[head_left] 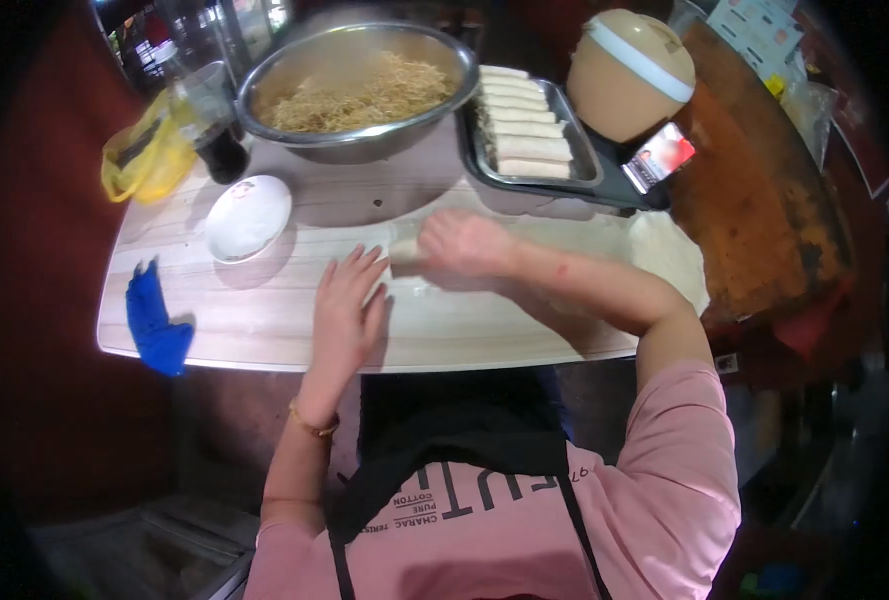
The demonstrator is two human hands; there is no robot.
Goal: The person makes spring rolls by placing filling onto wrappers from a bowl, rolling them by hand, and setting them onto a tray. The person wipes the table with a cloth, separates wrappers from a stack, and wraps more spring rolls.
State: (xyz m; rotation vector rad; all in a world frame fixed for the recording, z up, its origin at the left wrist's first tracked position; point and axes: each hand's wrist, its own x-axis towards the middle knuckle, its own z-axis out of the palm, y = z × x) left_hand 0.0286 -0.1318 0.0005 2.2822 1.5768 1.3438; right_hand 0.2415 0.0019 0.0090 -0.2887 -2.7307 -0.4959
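Observation:
A pale spring roll [404, 252] lies on the table in front of me, between my two hands. My left hand [349, 298] rests on the tabletop with fingers stretched out, their tips close to the left end of the roll. At the other end, my right hand [467, 243] is closed, knuckles up, against the roll; whatever its fingers hold is hidden beneath it. Under my right forearm, thin pale wrappers [667, 258] lie at the table's right edge. Several finished rolls [527, 128] sit lined up in a metal tray [586, 172] behind my right hand.
A large steel bowl [364, 135] of shredded filling stands at the back. To its left are a bottle of dark liquid [221, 152] and a yellow bag [149, 155]. A white bowl [249, 220], blue glove [157, 322], phone [657, 160] and tan container [619, 85] surround the workspace.

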